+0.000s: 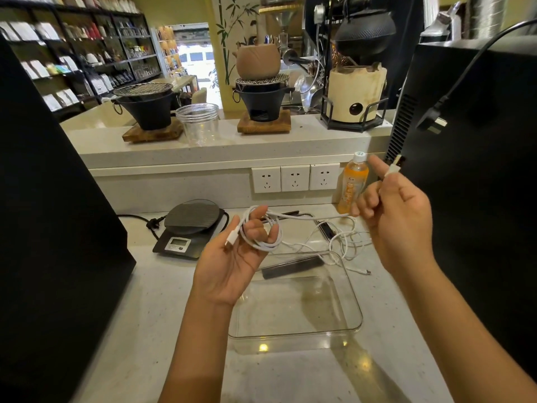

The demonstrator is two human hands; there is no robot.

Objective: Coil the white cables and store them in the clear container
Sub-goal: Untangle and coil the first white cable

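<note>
My left hand [232, 266] is palm up above the counter, with a white cable [268, 246] looped in coils around its fingers and one plug hanging by the thumb. The same cable runs right to my right hand [398, 216], which pinches its other end, the plug [394, 167] sticking up above the fingers. Below the hands lies the clear container [353, 292], a shallow rectangular tray with nothing white inside. More white cable [345, 242] lies loose in a tangle on the counter behind the tray's far right corner.
A black scale [190, 228] sits left of the tray. An orange drink bottle [351, 184] stands by the wall sockets [295, 178]. A clear jar [200, 123] stands on the raised ledge among stoves. Black appliances flank both sides; a black pen-like object [290, 270] lies behind the tray.
</note>
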